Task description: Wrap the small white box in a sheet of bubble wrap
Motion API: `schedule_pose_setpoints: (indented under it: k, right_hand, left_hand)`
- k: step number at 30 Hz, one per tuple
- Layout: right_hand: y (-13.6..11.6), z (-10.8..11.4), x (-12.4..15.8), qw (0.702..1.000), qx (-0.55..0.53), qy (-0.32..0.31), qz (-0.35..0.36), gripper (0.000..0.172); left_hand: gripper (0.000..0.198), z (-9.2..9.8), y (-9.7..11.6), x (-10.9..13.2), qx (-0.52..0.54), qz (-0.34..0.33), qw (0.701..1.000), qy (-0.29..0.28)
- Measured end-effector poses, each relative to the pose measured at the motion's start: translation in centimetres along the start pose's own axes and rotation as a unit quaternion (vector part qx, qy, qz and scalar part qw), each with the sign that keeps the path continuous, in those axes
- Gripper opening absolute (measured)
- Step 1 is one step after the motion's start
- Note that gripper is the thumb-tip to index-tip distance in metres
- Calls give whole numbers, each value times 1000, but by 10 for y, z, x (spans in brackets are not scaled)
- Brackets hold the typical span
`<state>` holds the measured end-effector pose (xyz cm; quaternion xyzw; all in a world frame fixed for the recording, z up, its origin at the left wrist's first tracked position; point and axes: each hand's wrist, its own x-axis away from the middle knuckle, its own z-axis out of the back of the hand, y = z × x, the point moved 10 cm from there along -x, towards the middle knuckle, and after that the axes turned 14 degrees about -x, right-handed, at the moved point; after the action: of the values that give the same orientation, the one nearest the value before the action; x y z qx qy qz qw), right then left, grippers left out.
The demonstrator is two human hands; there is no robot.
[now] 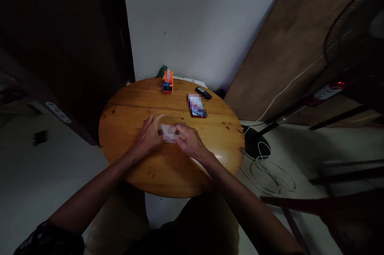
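A small piece of clear, crinkled plastic (169, 134), perhaps a bag, is at the middle of the round wooden table (120, 131). From the right, my right hand (191, 141) pinches its edge between thumb and fingers. My left hand (150, 134) is at the plastic's left side with its fingers apart and curved; the thumb is close to it, and whether they touch is hard to tell. Beyond the hands lies a phone (197, 107) with a lit, blurred screen.
At the table's far edge stands an orange and blue tape dispenser (168, 83). A black remote control (203, 93) lies behind the phone. White cable (270, 171) coils on the floor at right, by a standing fan (345, 35). A wall rises behind the table.
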<state>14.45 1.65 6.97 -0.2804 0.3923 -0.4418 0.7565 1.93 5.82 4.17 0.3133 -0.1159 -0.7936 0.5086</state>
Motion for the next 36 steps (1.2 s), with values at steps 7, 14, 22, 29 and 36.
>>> schedule_pose_setpoints:
  k: [7, 14, 22, 29, 36]
  right_hand:
    - [-2, -7, 12, 998, 12, -8, 68, 18]
    - [1, -22, 28, 989, 53, -27, 138, 37]
    - [8, -8, 9, 997, -7, 6, 83, 31]
    - [61, -5, -22, 932, -328, -3, -152, 22]
    - [80, -5, -32, 922, -346, 24, -172, 22]
  left_hand:
    - [52, 0, 19, 12, 72, -158, 977, -121]
    - [55, -9, 13, 19, 31, -173, 978, -109]
    - [44, -11, 7, 3, 144, -99, 977, -123]
    - [32, -20, -4, -10, 119, 26, 974, -191]
    - [64, -40, -6, -20, 353, 73, 904, -232]
